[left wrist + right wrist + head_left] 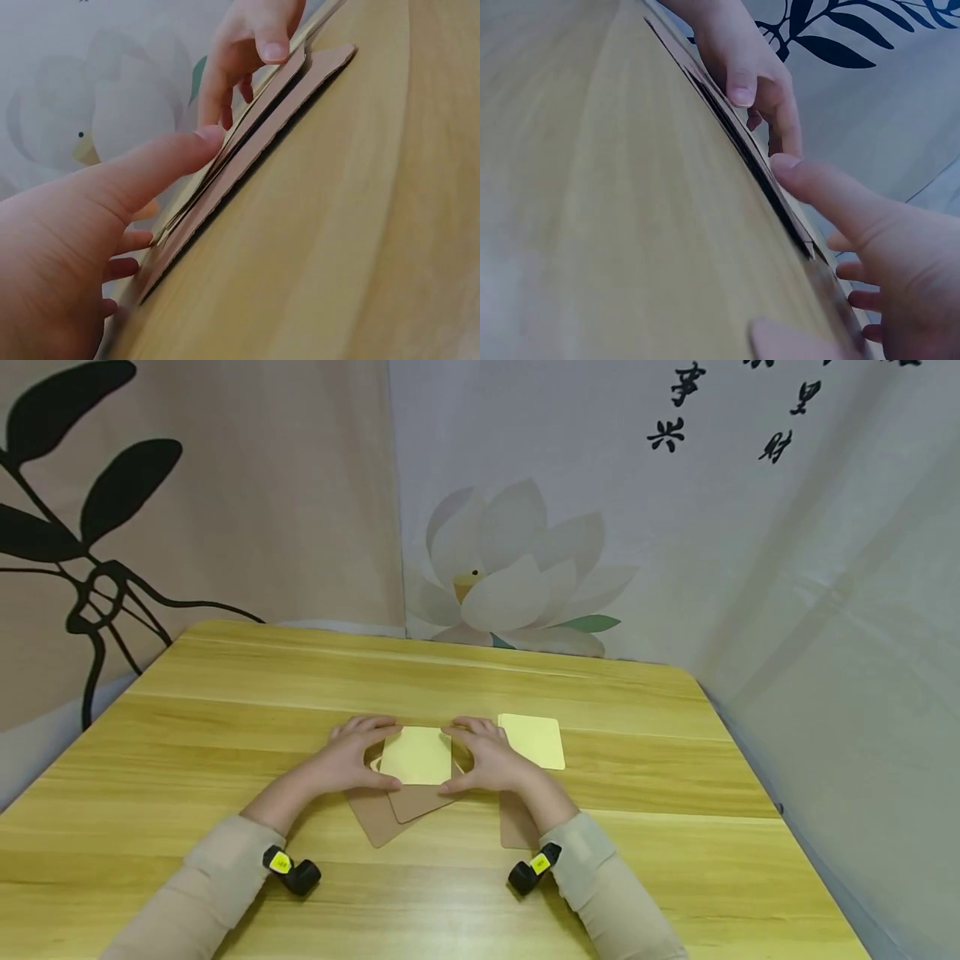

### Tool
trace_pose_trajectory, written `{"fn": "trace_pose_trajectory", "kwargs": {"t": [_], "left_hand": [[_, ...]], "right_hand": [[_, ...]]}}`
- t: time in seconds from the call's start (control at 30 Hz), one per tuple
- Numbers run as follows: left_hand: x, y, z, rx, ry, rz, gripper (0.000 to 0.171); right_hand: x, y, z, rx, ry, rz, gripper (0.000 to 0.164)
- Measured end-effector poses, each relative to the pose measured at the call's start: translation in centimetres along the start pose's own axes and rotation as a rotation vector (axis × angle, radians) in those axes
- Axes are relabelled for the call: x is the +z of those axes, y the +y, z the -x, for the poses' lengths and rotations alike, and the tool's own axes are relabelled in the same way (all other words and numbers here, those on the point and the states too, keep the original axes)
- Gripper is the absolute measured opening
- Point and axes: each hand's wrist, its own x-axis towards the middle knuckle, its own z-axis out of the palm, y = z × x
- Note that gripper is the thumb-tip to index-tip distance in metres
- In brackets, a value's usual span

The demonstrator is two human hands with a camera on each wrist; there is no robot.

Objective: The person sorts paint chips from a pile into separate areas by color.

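Lying between two hands, a yellow card (416,756) sits over skewed brown sheets (425,803) near the middle of the wooden table (420,910). The left hand (351,760) and right hand (487,760) flank it, each with thumb and forefinger spread apart; whether the fingertips press its edges, I cannot tell. Just beside the right hand lie more yellow cards (534,742), and the right forearm partly hides another brown sheet (516,822). Both wrist views show the brown sheets nearly edge-on, their layers overlapping; the head view shows the card's square face. Behind hangs a cloth (675,543) printed with a lotus.
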Motion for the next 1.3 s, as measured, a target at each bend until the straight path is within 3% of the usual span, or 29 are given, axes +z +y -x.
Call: {"fn": "trace_pose_trajectory", "kwargs": {"t": [0.67,1.0,1.3], "left_hand": [[0.1,-0.2,0.1,0.013,0.006,0.004,0.085],[0.0,0.0,0.0,0.017,-0.013,0.007,0.086],[0.6,1.5,-0.3,0.032,0.017,-0.024,0.091]], "right_hand": [[0.7,0.4,-0.6,-0.029,0.019,0.017,0.082],[0.6,0.1,-0.5,-0.030,0.034,-0.009,0.089],[-0.2,0.3,0.6,-0.055,0.047,-0.028,0.086]]}}
